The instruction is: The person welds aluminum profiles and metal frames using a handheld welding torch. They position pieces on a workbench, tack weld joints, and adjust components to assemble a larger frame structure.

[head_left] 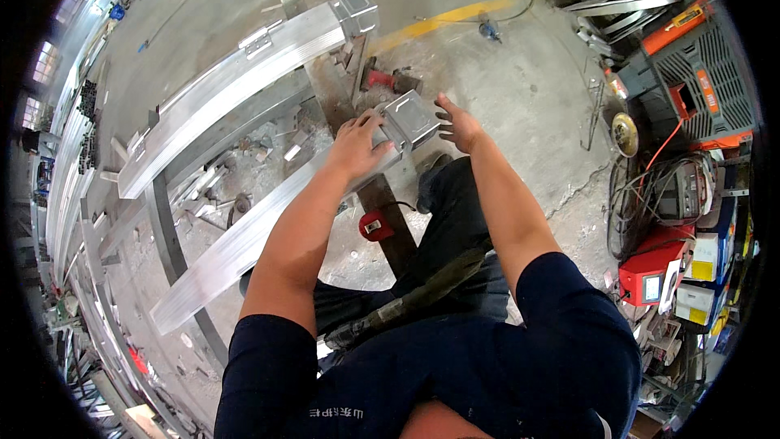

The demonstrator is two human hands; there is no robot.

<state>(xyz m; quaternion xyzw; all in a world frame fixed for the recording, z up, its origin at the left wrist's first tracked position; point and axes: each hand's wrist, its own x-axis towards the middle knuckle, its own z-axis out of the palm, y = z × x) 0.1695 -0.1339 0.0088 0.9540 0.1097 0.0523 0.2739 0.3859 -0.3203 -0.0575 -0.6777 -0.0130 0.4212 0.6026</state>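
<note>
A long silver metal beam [244, 248] lies slantwise in front of me across dark steel supports. At its right end is a box-shaped metal fitting [411, 118]. My left hand [357, 145] wraps over the beam just left of this fitting, fingers on top and thumb toward me. My right hand [460, 124] is open at the fitting's right side, fingers apart; whether the fingertips touch it I cannot tell. Beyond lies a second silver beam [236, 85] with a similar fitting [355, 12] at its right end.
A red tape measure [374, 226] sits on the near steel support [392, 252]. A red power tool [380, 79] lies between the beams' right ends. Metal scraps litter the floor. At right stand an orange-grey machine [707, 85], coiled cables [630, 203] and a red box [650, 264].
</note>
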